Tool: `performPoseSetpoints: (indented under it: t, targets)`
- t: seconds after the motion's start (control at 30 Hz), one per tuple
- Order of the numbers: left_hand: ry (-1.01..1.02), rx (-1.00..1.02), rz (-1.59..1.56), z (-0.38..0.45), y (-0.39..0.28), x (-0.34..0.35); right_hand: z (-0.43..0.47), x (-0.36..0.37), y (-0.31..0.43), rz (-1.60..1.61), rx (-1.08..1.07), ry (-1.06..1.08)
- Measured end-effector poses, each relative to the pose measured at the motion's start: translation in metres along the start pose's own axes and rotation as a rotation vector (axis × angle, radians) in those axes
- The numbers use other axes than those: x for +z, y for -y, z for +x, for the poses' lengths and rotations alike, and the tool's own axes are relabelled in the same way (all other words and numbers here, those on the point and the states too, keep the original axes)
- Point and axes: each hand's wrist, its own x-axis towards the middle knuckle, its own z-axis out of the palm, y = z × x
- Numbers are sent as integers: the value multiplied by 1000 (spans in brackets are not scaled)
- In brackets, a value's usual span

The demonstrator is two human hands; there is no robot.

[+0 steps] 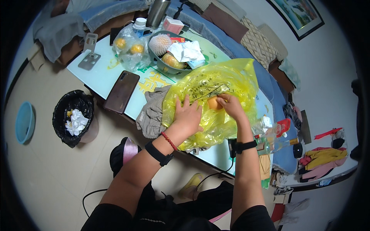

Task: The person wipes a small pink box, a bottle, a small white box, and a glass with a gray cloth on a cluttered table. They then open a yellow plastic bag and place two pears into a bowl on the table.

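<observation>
A yellow plastic bag (196, 83) bearing dark printing is spread over the near part of the low table (215, 157). My left hand (188, 117) rests on the bag with its fingers spread. At the bag's middle, my right hand (231, 105) pinches a round orange fruit (214, 103) between thumb and fingers; part of the fruit is hidden by the hand. A crumpled grey cloth (153, 115) sticks out from under the bag on the left.
A phone (122, 91) lies at the table's edge. Behind are a fruit bowl (170, 69), a clear bag of oranges (131, 56), a steel tumbler (157, 13) and a metal phone stand (89, 59). Glass bottles (263, 145) are at right. A lined bin (73, 118) stands on the floor.
</observation>
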Motion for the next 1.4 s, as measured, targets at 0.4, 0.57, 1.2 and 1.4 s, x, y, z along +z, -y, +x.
performPoseSetpoints:
  t: [0.4,0.57,1.2,1.4]
  targets:
    - [-76,19,-306,5,35,-21,-47,-28,38,-205,-424,-321]
    - [133,-92,-147,22,42,-18,-61,-62,50,691,-196,-303]
    - [0,32,-204,28,52,-70,-69,-58,-7,2378,281,-455]
    - [-75,44,-226,51,89,-154,-74,-58,-15,2404,152,-468]
